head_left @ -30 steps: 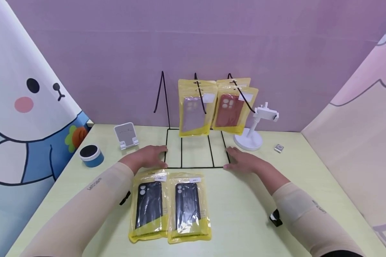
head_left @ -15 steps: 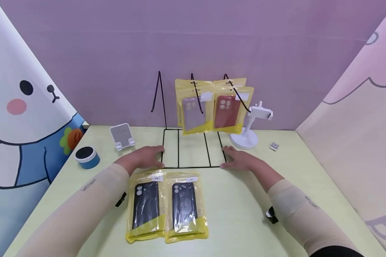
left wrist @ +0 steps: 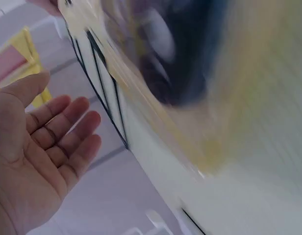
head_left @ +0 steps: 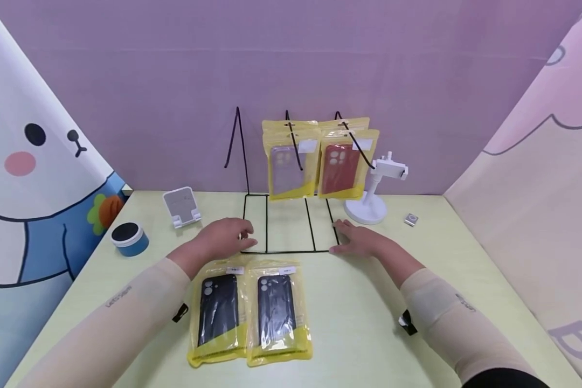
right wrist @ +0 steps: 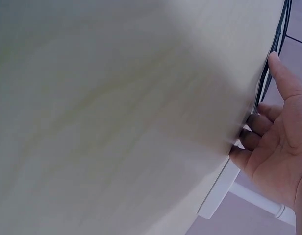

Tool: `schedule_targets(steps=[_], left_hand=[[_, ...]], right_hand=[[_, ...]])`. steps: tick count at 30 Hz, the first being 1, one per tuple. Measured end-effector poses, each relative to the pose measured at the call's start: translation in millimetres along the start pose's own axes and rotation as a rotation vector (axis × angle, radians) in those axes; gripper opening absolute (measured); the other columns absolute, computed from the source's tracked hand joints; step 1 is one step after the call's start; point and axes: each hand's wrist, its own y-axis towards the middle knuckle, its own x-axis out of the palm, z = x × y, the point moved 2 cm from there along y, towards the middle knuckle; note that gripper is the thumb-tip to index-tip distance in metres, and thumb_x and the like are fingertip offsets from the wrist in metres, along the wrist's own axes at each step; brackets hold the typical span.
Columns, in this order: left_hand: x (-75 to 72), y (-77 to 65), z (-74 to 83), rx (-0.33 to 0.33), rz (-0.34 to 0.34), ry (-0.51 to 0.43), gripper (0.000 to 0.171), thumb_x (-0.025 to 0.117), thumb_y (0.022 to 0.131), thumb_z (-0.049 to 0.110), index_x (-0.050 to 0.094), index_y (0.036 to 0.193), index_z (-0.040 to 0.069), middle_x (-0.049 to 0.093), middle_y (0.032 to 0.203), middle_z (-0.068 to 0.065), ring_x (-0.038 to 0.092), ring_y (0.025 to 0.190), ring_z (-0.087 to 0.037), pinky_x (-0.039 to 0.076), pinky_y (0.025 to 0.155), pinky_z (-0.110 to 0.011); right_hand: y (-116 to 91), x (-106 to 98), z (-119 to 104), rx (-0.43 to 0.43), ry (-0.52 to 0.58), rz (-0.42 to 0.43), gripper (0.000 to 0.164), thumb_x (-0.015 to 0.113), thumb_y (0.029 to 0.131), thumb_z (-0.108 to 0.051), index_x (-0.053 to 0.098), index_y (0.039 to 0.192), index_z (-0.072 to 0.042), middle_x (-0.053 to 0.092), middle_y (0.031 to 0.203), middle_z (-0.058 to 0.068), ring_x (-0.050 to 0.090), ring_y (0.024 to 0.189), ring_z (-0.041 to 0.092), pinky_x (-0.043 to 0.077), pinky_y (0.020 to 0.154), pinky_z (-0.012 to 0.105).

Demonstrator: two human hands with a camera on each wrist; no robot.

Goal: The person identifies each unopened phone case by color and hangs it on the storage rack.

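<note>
A black wire rack (head_left: pixel 286 251) stands on the table with three upright hooks. My left hand (head_left: pixel 221 238) hovers at its left front corner, fingers loosely bent and holding nothing; the left wrist view shows its palm bare. On the right side of the base, my right hand (head_left: pixel 359 238) touches the wire with thumb and fingertips. Yellow-edged pouches hang on two hooks: a lilac phone case (head_left: pixel 282 170) on the middle one, a red phone case (head_left: pixel 340 168) on the right one. Before the rack lie two pouches with black phone cases, a left one (head_left: pixel 218 310) and a right one (head_left: pixel 276 312).
At the left are a blue jar with a black lid (head_left: pixel 130 238) and a white folding phone stand (head_left: pixel 181 207). A white round-based phone holder (head_left: pixel 367 207) stands right of the rack, with a small silver square item (head_left: pixel 410 219) farther right. A purple cloth backs the table.
My left hand has come off the rack's left side wire, its fingers bending over the corner. The right hand stays at the wire. The hanging pouches have swung slightly, and the head view has shifted.
</note>
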Motion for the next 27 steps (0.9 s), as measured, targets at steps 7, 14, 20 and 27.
schedule_targets(steps=[7,14,20,27], left_hand=[[12.0,-1.8,29.5,0.052,-0.134,-0.002,0.029,0.065,0.093,0.043,0.066,0.106,0.017,0.066,0.092,0.003,0.061,0.086,-0.017,0.051,0.078,-0.038],[22.1,-0.7,37.1,0.114,-0.092,0.093,0.013,0.068,0.092,0.025,0.065,0.081,0.020,0.057,0.075,0.008,0.048,0.066,-0.011,0.044,0.065,-0.031],[22.7,-1.1,37.4,0.141,-0.067,0.084,0.018,0.065,0.094,0.018,0.063,0.076,0.021,0.058,0.076,0.010,0.048,0.066,-0.010,0.044,0.066,-0.030],[19.8,-1.7,33.4,0.097,-0.071,-0.127,0.019,0.060,0.098,0.023,0.063,0.079,0.021,0.057,0.074,0.008,0.049,0.066,-0.011,0.044,0.065,-0.030]], right_hand=[[0,-2,0,-0.004,-0.001,0.002,0.097,0.062,0.088,-0.061,0.018,0.157,-0.009,0.012,0.162,0.021,0.018,0.149,0.039,0.022,0.120,0.053],[-2,-3,-3,0.003,0.016,-0.006,0.096,0.063,0.089,-0.058,0.019,0.157,-0.007,0.012,0.162,0.023,0.018,0.148,0.040,0.021,0.120,0.054],[-3,-4,-5,0.008,0.012,-0.009,0.096,0.063,0.089,-0.057,0.018,0.157,-0.007,0.011,0.162,0.023,0.018,0.148,0.040,0.022,0.120,0.054],[-4,-5,-6,0.005,0.021,-0.012,0.096,0.063,0.089,-0.056,0.018,0.157,-0.006,0.011,0.162,0.022,0.016,0.149,0.039,0.020,0.121,0.053]])
